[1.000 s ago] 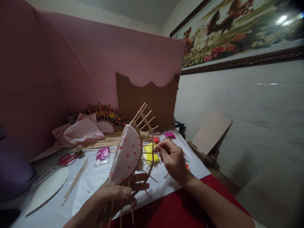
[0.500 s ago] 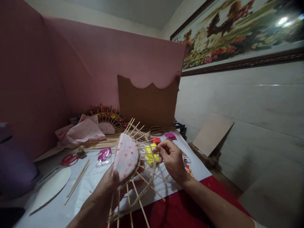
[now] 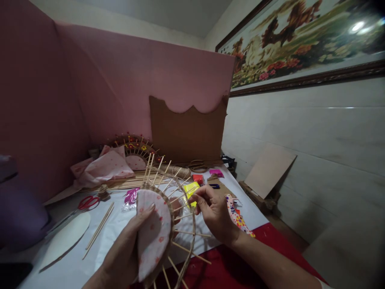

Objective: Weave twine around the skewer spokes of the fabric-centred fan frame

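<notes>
This looked like a craft corner in a home: a framed horse picture (image 3: 300, 44) hung at upper right on a pale tiled wall (image 3: 331, 128), pink panels (image 3: 135, 76) closed off the left and middle, and below, a white-covered table (image 3: 255, 212) held red-handled scissors (image 3: 88, 203), thin wooden sticks (image 3: 99, 229), twine (image 3: 183, 172) and bright packets (image 3: 189, 188) (hobby supplies, by their look).

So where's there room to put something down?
White table lies bare between the loose sticks, the purple packet and the left hand. The red cover shows bare between the fan and the right forearm. It's crowded at the back, with pink cloth, long sticks and twine, and around the yellow packet by the right hand.
</notes>
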Motion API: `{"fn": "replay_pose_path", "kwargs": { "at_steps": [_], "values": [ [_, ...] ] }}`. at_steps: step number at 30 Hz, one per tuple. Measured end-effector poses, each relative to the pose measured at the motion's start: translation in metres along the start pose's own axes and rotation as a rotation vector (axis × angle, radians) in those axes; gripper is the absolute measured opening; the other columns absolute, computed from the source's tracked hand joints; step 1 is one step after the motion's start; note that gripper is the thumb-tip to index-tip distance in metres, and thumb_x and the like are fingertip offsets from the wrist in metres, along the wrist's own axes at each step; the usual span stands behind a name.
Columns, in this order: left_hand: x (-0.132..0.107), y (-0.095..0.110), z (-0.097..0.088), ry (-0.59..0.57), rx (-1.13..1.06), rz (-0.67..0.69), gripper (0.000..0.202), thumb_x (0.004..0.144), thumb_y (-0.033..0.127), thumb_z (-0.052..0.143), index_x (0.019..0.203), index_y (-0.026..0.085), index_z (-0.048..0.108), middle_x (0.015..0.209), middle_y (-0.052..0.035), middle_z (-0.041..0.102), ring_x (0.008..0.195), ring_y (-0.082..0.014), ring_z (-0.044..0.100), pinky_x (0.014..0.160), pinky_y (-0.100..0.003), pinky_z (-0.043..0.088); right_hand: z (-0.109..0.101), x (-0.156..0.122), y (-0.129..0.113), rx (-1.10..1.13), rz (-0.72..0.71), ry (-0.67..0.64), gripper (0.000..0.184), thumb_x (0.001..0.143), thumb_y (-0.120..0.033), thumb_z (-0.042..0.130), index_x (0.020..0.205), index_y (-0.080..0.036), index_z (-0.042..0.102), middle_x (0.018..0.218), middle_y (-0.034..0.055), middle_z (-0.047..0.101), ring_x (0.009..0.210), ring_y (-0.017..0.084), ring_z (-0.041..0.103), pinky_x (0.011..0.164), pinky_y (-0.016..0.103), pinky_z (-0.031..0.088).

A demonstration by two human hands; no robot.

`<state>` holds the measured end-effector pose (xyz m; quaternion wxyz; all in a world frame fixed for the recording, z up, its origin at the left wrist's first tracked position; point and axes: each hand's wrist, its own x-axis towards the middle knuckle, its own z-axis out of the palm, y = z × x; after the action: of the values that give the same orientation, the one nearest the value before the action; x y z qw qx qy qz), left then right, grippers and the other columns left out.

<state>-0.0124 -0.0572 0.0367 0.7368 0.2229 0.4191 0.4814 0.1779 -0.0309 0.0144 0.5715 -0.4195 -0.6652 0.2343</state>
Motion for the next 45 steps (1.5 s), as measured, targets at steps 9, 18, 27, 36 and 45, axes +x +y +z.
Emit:
{"fn": "replay_pose_path", "kwargs": {
  "at_steps": [9,18,27,36,45],
  "values": [
    [0.001,0.006,-0.005,-0.233,-0.223,-0.152,0.041,0.081,0.027,0.054,0.115,0.004,0.054,0.083,-0.0180,0.072,0.080,-0.0314,0.068,0.072,-0.047,0.053,0.000,-0.006,-0.004,-0.153,-0.092,-0.071,0.013,0.086,-0.024,0.049,0.075,-0.018,0.054,0.052,-0.0035,0.050,0.046,0.009,0.049,0.049,0.021,0.038],
    [0.001,0.007,-0.015,-0.347,-0.308,-0.100,0.040,0.080,0.030,0.055,0.114,0.008,0.058,0.080,-0.0150,0.073,0.088,-0.0336,0.066,0.083,-0.051,0.048,0.001,-0.007,-0.005,-0.176,-0.134,-0.106,0.012,0.084,-0.021,0.051,0.074,-0.017,0.055,0.050,-0.0037,0.050,0.043,0.009,0.049,0.047,0.020,0.037],
    [0.002,0.007,-0.026,-0.474,-0.219,-0.150,0.040,0.075,0.039,0.060,0.103,0.011,0.066,0.089,-0.0180,0.072,0.091,-0.0386,0.063,0.085,-0.055,0.044,0.007,-0.009,0.000,0.087,0.029,-0.137,0.014,0.085,-0.027,0.050,0.075,-0.017,0.053,0.068,0.0016,0.064,0.046,0.008,0.054,0.045,0.019,0.041],
    [0.004,0.008,-0.015,-0.396,-0.176,-0.084,0.059,0.080,0.030,0.051,0.133,0.009,0.038,0.106,-0.0209,0.065,0.099,-0.0358,0.060,0.087,-0.053,0.043,-0.005,0.003,-0.003,-0.086,-0.131,-0.093,0.012,0.082,-0.023,0.056,0.072,-0.018,0.058,0.064,-0.0010,0.057,0.057,0.010,0.053,0.054,0.022,0.042],
    [-0.002,0.007,-0.009,-0.406,-0.169,-0.063,0.056,0.078,0.034,0.052,0.127,0.006,0.046,0.102,-0.0205,0.067,0.093,-0.0353,0.062,0.077,-0.051,0.050,-0.015,0.013,-0.002,-0.171,-0.275,-0.087,0.012,0.081,-0.025,0.059,0.071,-0.019,0.061,0.071,0.0018,0.057,0.066,0.013,0.050,0.062,0.026,0.040]
  ]
}}
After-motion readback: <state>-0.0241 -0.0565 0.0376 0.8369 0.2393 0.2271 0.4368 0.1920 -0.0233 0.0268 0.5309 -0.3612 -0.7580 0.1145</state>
